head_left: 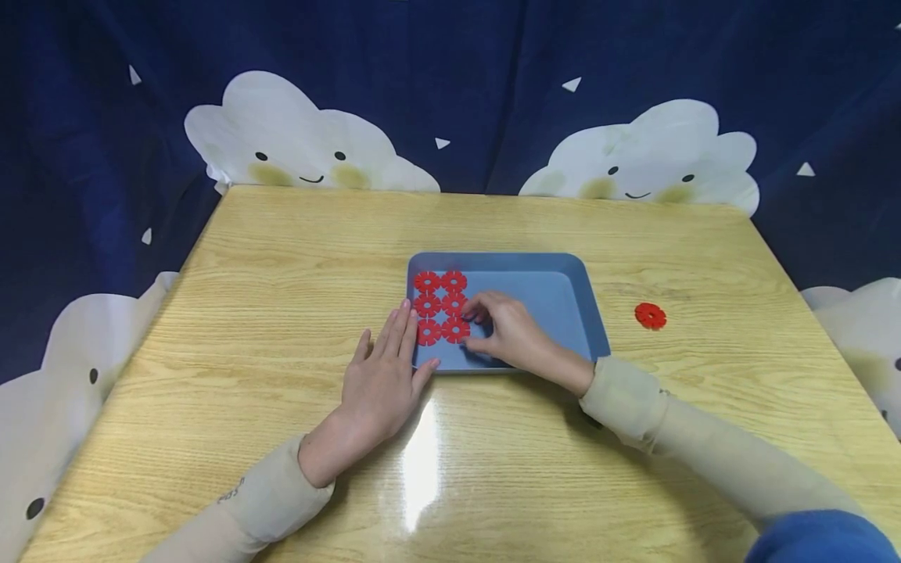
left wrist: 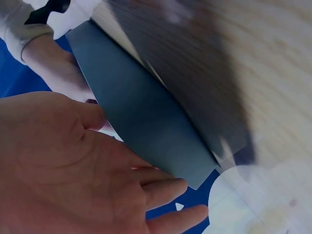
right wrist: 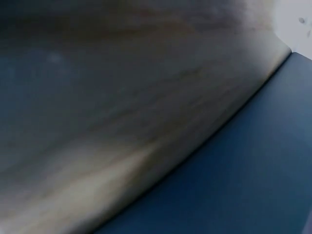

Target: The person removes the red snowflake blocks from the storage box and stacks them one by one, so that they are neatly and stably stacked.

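A shallow blue-grey tray (head_left: 535, 301) stands on the wooden table. Red notched snowflake discs (head_left: 427, 304) lie flat inside its left part, in two columns of three. My right hand (head_left: 514, 332) reaches in over the front wall. Its curved fingers and thumb are at opposite edges of the front disc in the right column (head_left: 454, 329). With fingers straight, my left hand (head_left: 380, 383) rests along the tray's left wall, its thumb at the front rim. In the left wrist view, that hand (left wrist: 92, 170) lies beside the tray wall (left wrist: 141, 107). The right wrist view shows no fingers.
Another red snowflake disc (head_left: 651, 316) lies on the table right of the tray. The wooden table (head_left: 281, 281) extends around the tray on every side. Behind it hangs a dark blue curtain (head_left: 479, 78) printed with white clouds.
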The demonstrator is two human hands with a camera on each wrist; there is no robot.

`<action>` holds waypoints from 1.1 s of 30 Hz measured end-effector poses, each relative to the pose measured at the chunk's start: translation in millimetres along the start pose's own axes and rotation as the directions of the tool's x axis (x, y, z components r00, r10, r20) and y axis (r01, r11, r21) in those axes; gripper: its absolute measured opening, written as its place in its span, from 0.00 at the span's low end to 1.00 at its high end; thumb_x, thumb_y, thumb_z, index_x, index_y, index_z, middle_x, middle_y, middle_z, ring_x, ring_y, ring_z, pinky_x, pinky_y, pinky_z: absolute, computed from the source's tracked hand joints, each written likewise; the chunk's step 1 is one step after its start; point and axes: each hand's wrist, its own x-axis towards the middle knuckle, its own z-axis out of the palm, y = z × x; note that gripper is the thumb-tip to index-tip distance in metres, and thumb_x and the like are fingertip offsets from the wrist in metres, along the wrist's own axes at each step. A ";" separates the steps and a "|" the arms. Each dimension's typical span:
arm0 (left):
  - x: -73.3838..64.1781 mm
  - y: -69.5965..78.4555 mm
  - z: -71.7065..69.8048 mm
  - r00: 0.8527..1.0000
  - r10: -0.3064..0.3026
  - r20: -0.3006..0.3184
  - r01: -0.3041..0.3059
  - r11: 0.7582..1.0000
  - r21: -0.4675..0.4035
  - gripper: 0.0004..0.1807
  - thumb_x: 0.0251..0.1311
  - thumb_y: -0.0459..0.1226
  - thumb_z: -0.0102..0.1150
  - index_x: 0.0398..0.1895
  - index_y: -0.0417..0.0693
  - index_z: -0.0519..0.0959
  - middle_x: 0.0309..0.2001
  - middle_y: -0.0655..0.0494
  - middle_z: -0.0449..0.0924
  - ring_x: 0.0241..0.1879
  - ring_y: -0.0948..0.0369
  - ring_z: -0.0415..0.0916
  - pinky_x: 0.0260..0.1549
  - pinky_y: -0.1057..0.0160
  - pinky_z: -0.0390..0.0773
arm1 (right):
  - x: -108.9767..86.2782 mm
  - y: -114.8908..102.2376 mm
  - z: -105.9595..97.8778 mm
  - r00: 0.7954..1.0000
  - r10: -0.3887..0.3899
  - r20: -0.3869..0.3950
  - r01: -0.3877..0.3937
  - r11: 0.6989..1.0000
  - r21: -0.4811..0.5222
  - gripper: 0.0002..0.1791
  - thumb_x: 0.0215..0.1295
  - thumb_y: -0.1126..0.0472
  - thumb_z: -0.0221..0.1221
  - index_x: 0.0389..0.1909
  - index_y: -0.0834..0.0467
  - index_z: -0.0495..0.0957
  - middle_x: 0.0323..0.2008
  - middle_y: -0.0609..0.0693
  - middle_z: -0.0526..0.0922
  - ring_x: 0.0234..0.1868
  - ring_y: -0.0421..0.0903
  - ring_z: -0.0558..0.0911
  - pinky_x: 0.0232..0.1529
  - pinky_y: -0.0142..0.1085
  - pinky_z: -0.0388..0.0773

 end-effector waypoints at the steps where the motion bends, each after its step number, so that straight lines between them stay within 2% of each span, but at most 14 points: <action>1: -0.1 0.1 -0.1 1.000 0.000 -0.001 0.000 1.000 0.002 0.41 0.75 0.55 0.37 0.77 0.36 0.45 0.78 0.46 0.36 0.76 0.52 0.38 0.70 0.43 0.49 | 1.2 -0.2 1.1 1.000 0.006 0.004 -0.006 1.000 -0.008 0.21 0.50 0.64 0.74 0.45 0.65 0.79 0.40 0.54 0.82 0.39 0.48 0.81 0.43 0.38 0.80; 10: -0.3 0.5 -1.0 1.000 0.001 -0.015 -0.001 1.000 -0.003 0.40 0.75 0.55 0.37 0.77 0.36 0.46 0.78 0.45 0.37 0.76 0.52 0.38 0.70 0.43 0.49 | 7.3 -4.5 7.2 0.999 0.044 0.008 -0.043 0.996 -0.078 0.23 0.47 0.61 0.76 0.43 0.65 0.80 0.39 0.54 0.82 0.39 0.48 0.79 0.40 0.37 0.79; 16: -0.1 0.5 -0.8 1.000 0.001 -0.011 -0.001 1.000 -0.001 0.40 0.75 0.55 0.36 0.77 0.36 0.46 0.78 0.46 0.37 0.76 0.52 0.39 0.70 0.43 0.49 | 7.9 -4.5 9.2 1.000 0.022 -0.007 -0.023 0.994 -0.106 0.22 0.45 0.63 0.76 0.41 0.66 0.79 0.37 0.55 0.81 0.39 0.48 0.78 0.40 0.38 0.78; 26: -0.3 0.3 -0.5 1.000 -0.002 -0.013 0.002 1.000 -0.010 0.40 0.75 0.55 0.37 0.77 0.36 0.45 0.78 0.45 0.37 0.76 0.52 0.39 0.70 0.43 0.49 | 7.9 -4.7 10.1 1.000 0.003 0.010 -0.002 0.993 -0.118 0.21 0.44 0.65 0.74 0.40 0.66 0.79 0.36 0.55 0.81 0.39 0.48 0.77 0.40 0.38 0.77; 33: -0.4 0.1 -0.5 1.000 -0.006 0.000 0.006 1.000 -0.016 0.40 0.75 0.55 0.36 0.77 0.37 0.45 0.78 0.46 0.36 0.76 0.52 0.38 0.70 0.43 0.48 | 7.7 -2.3 8.6 1.000 -0.004 0.011 0.005 0.996 -0.090 0.22 0.44 0.65 0.74 0.41 0.66 0.79 0.36 0.54 0.82 0.39 0.48 0.78 0.42 0.39 0.77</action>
